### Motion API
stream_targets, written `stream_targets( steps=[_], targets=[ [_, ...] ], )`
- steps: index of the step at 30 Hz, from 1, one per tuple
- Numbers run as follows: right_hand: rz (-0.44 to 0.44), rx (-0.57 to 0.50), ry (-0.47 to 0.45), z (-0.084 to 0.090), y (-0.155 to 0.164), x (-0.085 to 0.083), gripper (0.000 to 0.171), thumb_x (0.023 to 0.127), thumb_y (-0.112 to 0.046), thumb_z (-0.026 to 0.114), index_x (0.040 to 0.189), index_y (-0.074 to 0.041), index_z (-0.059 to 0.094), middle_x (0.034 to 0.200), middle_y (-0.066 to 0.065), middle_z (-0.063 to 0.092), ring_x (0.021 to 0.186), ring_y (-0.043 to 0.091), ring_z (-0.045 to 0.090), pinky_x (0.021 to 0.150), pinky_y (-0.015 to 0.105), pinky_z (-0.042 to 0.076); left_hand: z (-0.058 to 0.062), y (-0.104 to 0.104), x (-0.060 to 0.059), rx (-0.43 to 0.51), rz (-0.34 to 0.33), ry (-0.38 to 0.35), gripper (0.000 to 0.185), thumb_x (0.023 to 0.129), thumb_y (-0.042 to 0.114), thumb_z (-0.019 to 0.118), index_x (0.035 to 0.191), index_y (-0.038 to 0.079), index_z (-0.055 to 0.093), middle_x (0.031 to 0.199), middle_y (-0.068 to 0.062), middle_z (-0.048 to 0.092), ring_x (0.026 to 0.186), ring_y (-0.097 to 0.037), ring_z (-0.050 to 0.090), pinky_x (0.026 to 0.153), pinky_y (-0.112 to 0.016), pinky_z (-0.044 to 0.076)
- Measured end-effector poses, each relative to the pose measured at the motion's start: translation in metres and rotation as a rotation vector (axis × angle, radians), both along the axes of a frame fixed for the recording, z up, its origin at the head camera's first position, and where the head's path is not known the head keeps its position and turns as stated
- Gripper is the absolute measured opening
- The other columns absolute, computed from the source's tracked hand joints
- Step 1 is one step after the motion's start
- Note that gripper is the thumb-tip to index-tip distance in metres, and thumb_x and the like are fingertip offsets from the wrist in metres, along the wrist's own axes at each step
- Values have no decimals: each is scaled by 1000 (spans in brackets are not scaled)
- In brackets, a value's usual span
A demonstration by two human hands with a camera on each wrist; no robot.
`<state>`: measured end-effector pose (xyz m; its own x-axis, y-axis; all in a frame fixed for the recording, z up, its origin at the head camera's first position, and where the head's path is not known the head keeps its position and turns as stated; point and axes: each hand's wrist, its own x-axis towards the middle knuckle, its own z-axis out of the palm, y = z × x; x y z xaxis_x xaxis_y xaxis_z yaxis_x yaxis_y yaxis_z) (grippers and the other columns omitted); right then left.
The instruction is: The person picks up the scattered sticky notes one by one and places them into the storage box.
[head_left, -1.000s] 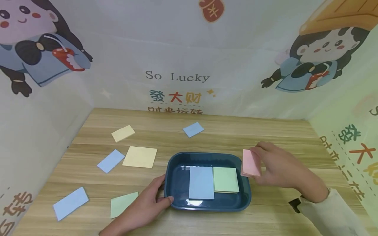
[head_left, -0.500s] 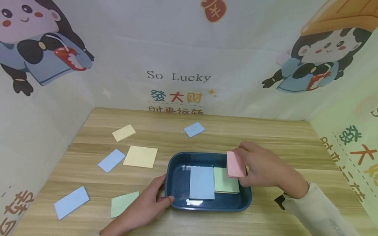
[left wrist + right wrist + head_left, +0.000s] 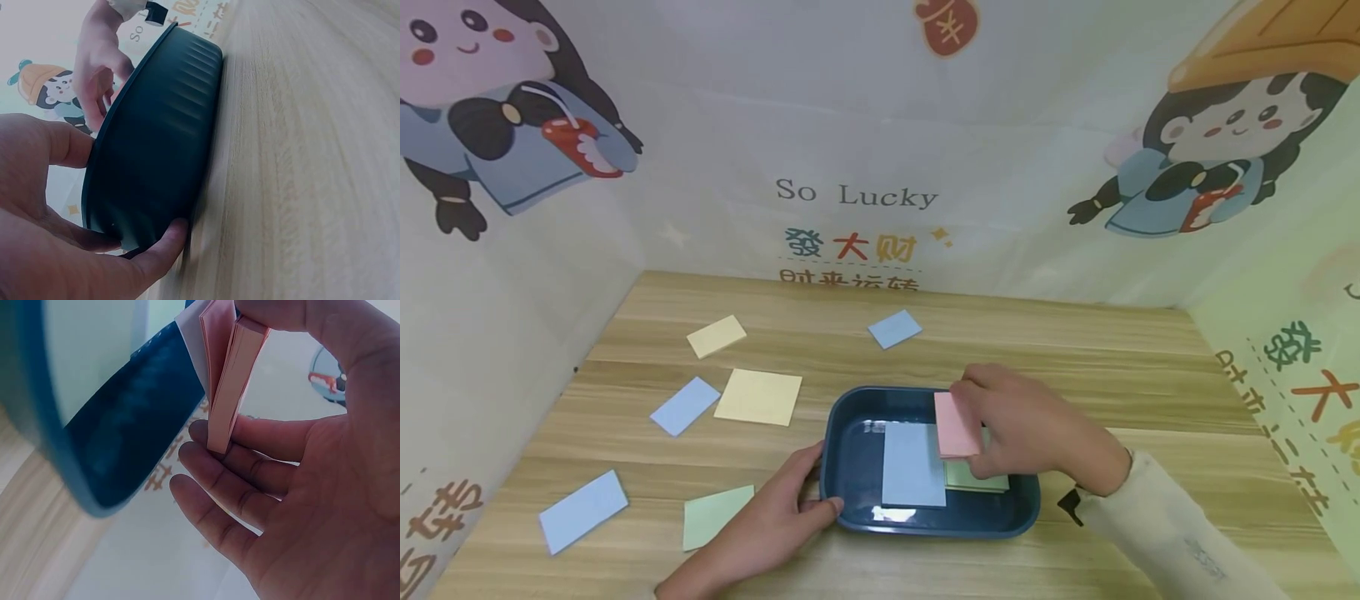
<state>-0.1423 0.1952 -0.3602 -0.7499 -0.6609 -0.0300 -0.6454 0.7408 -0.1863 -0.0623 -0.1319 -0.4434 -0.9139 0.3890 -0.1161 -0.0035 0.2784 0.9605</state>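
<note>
A dark blue tray [image 3: 850, 417] sits on the wooden table near the front. A blue note pad [image 3: 913, 464] and a green pad [image 3: 973, 481] lie inside it. My right hand [image 3: 1026, 425] holds a pink pad [image 3: 957, 425] by its edges, low over the tray and above the green pad. In the right wrist view the pink pad [image 3: 228, 381] is pinched between thumb and fingers beside the tray wall [image 3: 125, 431]. My left hand [image 3: 767, 521] grips the tray's front left corner, its thumb on the rim; the left wrist view has the fingers [image 3: 156, 250] curled under the tray's wall [image 3: 162, 137].
Loose pads lie on the table to the left: two yellow pads [image 3: 758, 397] [image 3: 717, 336], blue pads [image 3: 684, 405] [image 3: 582, 511], a green one [image 3: 717, 516]. Another blue pad [image 3: 894, 328] lies behind the tray. Printed cloth walls close in the back and both sides.
My right hand has carried the pink pad leftward from beside the tray's right rim to over its inside. The left hand and tray have stayed put.
</note>
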Motion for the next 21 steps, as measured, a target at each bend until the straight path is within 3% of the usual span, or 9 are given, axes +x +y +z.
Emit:
stream_targets(
  steps=[21],
  targets=[
    [110,84,-40,2,-52,-11,59,72,-32,93,119,-5,70,103,0,59,91,18,53,73,31,53,-1,0,-1,-11,0,18,74,104,10,71,166,-8,35,163,-29,44,143,-37,57,109,-38,55]
  ],
)
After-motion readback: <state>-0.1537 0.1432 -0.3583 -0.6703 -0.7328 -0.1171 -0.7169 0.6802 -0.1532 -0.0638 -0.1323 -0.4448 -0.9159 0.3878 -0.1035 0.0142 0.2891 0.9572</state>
